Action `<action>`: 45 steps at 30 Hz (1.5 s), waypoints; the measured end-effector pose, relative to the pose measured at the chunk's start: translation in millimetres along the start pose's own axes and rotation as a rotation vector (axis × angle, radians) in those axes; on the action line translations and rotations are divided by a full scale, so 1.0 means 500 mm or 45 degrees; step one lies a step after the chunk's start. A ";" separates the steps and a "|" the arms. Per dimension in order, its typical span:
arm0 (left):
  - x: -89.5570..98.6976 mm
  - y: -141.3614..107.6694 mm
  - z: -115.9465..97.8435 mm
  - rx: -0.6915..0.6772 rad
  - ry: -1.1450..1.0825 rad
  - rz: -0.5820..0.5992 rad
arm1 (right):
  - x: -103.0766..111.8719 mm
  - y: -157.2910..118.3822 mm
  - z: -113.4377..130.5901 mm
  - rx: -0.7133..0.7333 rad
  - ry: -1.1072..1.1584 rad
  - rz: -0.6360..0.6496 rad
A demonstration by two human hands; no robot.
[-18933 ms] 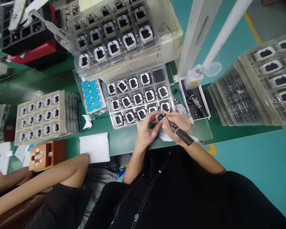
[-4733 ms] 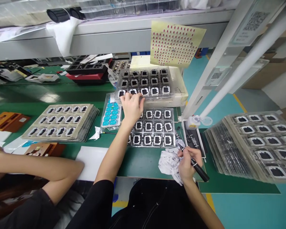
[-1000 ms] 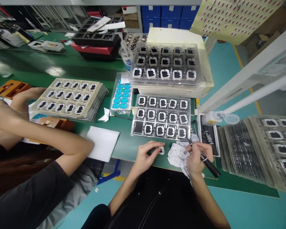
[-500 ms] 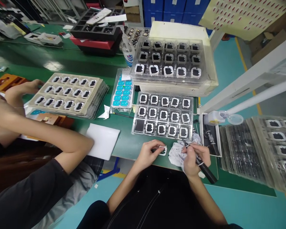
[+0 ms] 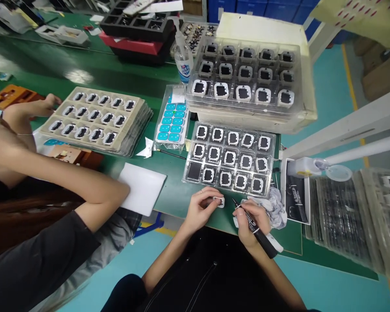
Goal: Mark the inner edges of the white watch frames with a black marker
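Note:
My left hand [image 5: 199,210] pinches a small white frame part [image 5: 220,202] with a dark opening, just above the green bench. Held like a pen, a black marker [image 5: 258,236] sits in my right hand [image 5: 251,221], its tip pointing up and left toward the part but apart from it. Beside and beneath my right hand lies a crumpled white cloth [image 5: 275,208]. Just beyond my hands is a clear plastic tray [image 5: 185,171] of similar white frames, with one pocket at its front left holding no frame.
Behind stands a stack of filled trays [image 5: 195,104]. A blue-pad pack [image 5: 172,123], a pump bottle [image 5: 183,60] and a white sheet [image 5: 143,188] lie leftward. A co-worker's arm [image 5: 84,186] rests at the left. Upright trays [image 5: 341,221] and a white post [image 5: 344,134] stand right.
My right hand has moved left with the marker, away from the cloth and closer to the white frame part. My left hand still holds the part. The whole view has shifted slightly.

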State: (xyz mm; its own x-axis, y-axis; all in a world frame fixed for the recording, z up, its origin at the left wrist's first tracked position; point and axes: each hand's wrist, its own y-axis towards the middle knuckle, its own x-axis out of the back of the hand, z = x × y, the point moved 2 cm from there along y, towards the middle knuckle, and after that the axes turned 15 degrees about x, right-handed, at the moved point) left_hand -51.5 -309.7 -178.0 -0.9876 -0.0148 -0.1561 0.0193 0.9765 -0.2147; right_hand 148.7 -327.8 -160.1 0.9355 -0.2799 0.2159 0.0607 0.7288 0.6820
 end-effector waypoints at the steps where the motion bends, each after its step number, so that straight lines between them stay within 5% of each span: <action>1: 0.000 -0.002 -0.003 -0.009 0.019 0.006 | 0.001 -0.001 0.000 -0.001 -0.006 0.007; 23: -0.004 -0.014 -0.021 -0.016 0.203 -0.009 | -0.006 0.035 0.030 0.154 -0.066 0.143; 37: -0.011 -0.013 0.003 0.276 -0.093 -0.071 | -0.017 0.028 0.020 0.157 -0.188 0.127; 45: -0.009 -0.012 0.000 0.114 -0.014 0.002 | -0.025 0.015 -0.002 0.212 -0.227 -0.042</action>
State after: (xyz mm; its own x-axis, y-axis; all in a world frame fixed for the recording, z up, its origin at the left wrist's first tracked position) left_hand -47.1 -315.5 -176.2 -0.9858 -0.0164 -0.1669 0.0349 0.9534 -0.2997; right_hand 137.9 -318.6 -158.4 0.8566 -0.4185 0.3018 0.0178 0.6086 0.7933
